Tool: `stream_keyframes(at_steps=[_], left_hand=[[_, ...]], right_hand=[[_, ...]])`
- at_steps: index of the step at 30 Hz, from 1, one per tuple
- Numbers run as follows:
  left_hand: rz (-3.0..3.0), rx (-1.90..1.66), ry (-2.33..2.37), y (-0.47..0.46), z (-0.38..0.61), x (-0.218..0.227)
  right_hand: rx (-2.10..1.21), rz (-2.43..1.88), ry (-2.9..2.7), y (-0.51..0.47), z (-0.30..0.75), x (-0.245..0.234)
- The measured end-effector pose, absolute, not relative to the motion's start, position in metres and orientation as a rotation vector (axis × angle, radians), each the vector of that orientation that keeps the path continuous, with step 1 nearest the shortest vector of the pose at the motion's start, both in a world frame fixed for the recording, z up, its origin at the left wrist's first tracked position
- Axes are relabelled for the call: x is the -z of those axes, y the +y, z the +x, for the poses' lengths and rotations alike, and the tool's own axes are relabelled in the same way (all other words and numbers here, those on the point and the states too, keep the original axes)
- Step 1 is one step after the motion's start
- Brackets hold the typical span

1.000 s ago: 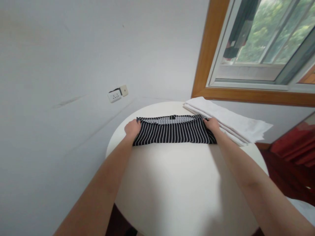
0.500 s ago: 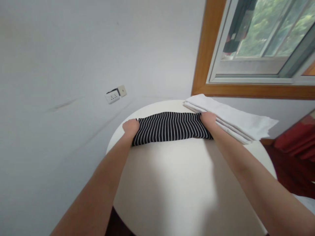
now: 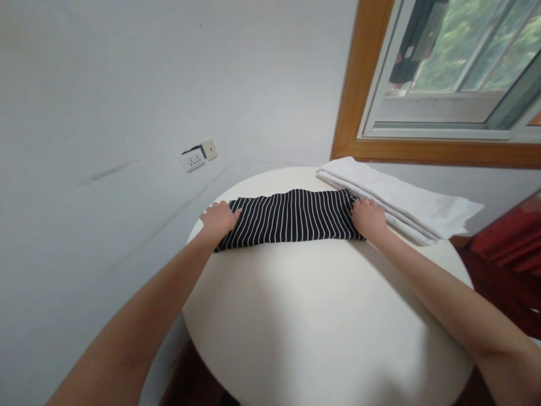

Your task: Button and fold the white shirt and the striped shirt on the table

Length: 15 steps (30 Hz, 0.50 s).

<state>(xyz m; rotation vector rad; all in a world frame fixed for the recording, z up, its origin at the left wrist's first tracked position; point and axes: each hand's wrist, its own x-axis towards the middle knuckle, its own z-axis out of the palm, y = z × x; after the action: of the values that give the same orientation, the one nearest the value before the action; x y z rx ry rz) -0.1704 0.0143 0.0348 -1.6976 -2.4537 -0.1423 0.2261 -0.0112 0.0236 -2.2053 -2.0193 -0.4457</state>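
A black garment or cloth with thin white stripes (image 3: pixel 291 217) lies folded in a long flat strip across the far part of the round white table (image 3: pixel 313 304). My left hand (image 3: pixel 218 219) rests at its left end, fingers apart, with the thumb on the stripes. At the opposite end my right hand (image 3: pixel 368 217) lies on the fabric edge, its fingers loosely spread and not closed round the cloth. Just beyond the right hand sits a folded stack of white cloth (image 3: pixel 401 194).
Behind the table stands a white wall with a power socket (image 3: pixel 193 160). A wood-framed window (image 3: pixel 435 148) is at the upper right. Red fabric (image 3: pixel 513 237) shows beyond the table's right side, over a dark floor.
Both hands have loosened from their closed grip on the striped cloth and moved slightly outward. The cloth now lies flat on the table, its left end a little farther left.
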Motion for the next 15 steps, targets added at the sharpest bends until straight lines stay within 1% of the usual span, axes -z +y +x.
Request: stream_keyframes(at_steps=[3, 6, 10, 15], left_hand=[[-1.718, -0.024, -2.632, 0.017, -0.186, -0.036], [-1.881, -0.061, -2.637, 0.023, -0.195, -0.039], [-2.123, 0.137, -2.743, 0.022, -0.195, -0.041], [-2.014, 0.45, -2.702, 0.008, -0.178, -0.04]], right_hand=[[0.241, -2.416, -1.95, -0.013, 0.246, -0.017], [0.088, -2.414, -1.968, -0.003, 0.257, -0.014], [-0.097, -2.312, -1.906, 0.013, 0.256, -0.013], [-0.418, -2.028, -1.643, 0.013, 0.249, -0.011]])
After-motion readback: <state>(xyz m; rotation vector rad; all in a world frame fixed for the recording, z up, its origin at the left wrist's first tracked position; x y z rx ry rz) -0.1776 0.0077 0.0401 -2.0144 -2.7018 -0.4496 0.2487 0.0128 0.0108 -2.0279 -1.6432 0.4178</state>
